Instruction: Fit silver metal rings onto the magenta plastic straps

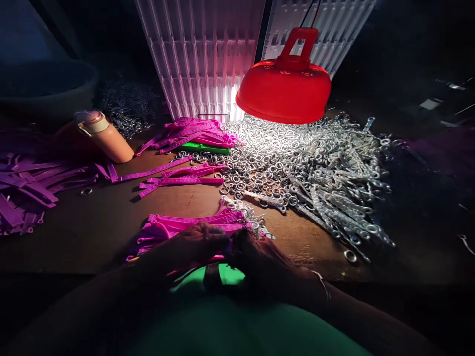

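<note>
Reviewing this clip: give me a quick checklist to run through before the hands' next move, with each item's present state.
1. Left hand on the pink strap bundle: ok.
2. Right hand at the bundle's ringed end: ok.
3. Grip on a single strap: cannot tell, too dark.
4. Metal rings lit by the red lamp: ok.
5. Metal clasps piled to the right: ok.
6. Bottle clear of the hands: ok.

Magenta plastic straps (196,225); one green strap (202,147); silver metal rings (274,158); red lamp shade (284,91); peach-pink bottle (102,136) with cream cap; white ribbed panels (200,54); brown table (104,217).
</note>
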A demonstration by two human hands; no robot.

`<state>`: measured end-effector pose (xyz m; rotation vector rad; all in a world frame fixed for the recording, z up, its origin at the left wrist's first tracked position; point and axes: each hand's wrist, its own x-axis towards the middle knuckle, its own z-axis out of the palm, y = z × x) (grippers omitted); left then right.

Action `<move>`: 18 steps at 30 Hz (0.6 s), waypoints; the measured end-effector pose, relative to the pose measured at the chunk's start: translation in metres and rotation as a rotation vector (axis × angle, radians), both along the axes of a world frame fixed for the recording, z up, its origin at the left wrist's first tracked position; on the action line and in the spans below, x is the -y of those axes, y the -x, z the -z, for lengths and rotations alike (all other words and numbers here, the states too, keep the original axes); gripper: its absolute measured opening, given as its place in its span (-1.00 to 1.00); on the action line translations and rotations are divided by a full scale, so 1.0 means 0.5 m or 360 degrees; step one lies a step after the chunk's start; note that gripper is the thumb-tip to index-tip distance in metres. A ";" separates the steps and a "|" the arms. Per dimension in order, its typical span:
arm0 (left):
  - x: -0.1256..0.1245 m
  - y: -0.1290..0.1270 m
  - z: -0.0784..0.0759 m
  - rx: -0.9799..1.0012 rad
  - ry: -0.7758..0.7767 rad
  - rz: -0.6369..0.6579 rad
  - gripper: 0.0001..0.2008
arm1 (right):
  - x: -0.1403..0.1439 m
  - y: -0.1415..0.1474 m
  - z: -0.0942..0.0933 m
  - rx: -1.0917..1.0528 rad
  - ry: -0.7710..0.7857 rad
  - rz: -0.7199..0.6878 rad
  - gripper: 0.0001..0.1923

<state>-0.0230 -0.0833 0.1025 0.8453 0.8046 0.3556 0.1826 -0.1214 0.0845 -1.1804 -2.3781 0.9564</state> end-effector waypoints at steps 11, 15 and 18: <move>0.058 -0.012 0.013 0.0007 -0.0159 -0.0214 -0.61 | 0.025 0.025 0.034 -0.0197 0.0165 0.0263 -0.75; 0.070 -0.010 0.029 -0.0060 -0.0144 -0.0293 -0.70 | 0.019 0.027 0.045 -0.0325 0.0267 0.0200 -0.68; 0.074 -0.009 0.037 -0.0037 -0.0011 -0.0293 -0.71 | 0.014 0.026 0.048 -0.0356 0.0392 0.0080 -0.70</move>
